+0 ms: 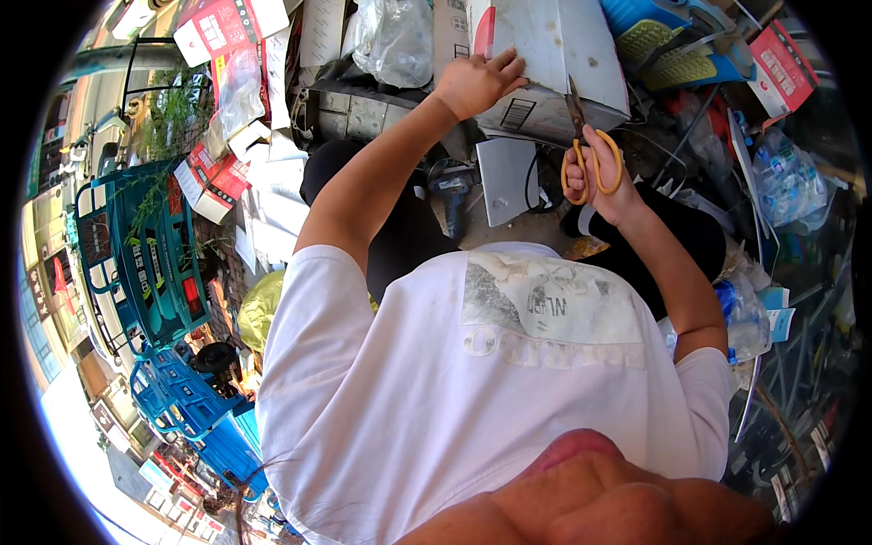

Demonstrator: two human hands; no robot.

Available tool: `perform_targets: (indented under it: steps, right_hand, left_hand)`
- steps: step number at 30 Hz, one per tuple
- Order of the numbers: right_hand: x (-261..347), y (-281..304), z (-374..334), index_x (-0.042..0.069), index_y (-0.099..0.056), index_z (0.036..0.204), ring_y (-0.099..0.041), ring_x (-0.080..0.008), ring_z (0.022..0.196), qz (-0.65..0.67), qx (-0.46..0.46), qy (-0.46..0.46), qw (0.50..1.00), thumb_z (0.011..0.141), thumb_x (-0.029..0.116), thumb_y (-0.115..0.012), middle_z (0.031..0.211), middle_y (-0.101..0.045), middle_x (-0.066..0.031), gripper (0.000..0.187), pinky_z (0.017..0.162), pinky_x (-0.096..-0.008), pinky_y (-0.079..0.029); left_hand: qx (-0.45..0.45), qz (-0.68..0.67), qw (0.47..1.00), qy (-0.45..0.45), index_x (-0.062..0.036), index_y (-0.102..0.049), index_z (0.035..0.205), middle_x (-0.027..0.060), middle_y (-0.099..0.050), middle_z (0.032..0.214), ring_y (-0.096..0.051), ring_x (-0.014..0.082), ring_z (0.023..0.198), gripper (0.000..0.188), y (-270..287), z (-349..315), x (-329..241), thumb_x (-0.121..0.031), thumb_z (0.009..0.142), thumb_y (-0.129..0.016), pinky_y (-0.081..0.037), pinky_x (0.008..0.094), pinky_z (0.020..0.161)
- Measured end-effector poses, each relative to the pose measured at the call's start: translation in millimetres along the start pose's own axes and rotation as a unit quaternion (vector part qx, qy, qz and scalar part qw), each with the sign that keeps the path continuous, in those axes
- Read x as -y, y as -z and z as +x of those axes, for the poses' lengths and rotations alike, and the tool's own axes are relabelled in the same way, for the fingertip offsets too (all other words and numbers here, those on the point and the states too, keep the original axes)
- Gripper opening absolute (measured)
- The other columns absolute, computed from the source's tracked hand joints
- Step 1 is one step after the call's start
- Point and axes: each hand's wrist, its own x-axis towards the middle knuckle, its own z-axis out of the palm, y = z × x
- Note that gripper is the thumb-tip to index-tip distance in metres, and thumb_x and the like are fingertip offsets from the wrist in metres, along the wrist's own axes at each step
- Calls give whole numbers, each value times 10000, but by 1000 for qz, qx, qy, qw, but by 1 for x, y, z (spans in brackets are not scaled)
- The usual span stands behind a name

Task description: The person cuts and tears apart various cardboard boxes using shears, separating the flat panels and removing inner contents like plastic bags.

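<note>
A pair of scissors [576, 111] with yellow-orange loop handles is in my right hand [603, 176], the fingers wrapped through and around the loops. Its dark blades point away from me and lie against the near side of a large whitish cardboard box [542, 54]; whether they cut into it I cannot tell. My left hand [479, 84] rests on the box's left part with its fingers stretched out, close to a red printed patch. Below the box, a grey-blue cordless drill [451, 193] and a white flat panel [507, 182] sit between my knees.
A clear plastic bag [392, 41] lies left of the box, with red-and-white cartons [212, 182] farther left. Blue-and-yellow items [672, 41] and a bag of plastic bottles [788, 177] are to the right. A green cargo vehicle [145, 254] stands at the far left.
</note>
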Motion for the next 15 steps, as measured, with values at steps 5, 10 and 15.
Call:
perform_targets:
  steps: [5, 10, 15]
  right_hand:
    - [-11, -8, 9, 105, -516, 868, -502, -105, 531, -40, -33, 57, 997, 935, 616, -498, 633, -464, 22, 516, 588, -306, -526]
    - [-20, -1, 24, 106, -498, 843, -507, -105, 497, -57, -26, 76, 995, 922, 626, -510, 622, -481, 17, 526, 567, -306, -552]
    - [-15, -9, 27, 101, -504, 856, -500, -120, 530, -76, -57, 104, 990, 939, 644, -461, 627, -456, 10, 551, 573, -321, -525]
  left_hand:
    - [18, 13, 999, -41, -152, -596, 997, -53, -616, 915, -611, 154, 735, 238, -3, 1, -2, -333, 852, -648, -480, 287, 556]
    - [66, 14, 997, -42, -134, -607, 1029, -33, -587, 891, -553, 182, 908, 264, 11, 12, -21, -229, 784, -631, -464, 303, 705]
    - [33, -23, 998, -46, -112, -616, 1141, -27, -573, 907, -556, 168, 895, 359, -2, 18, -28, -185, 790, -602, -452, 300, 743]
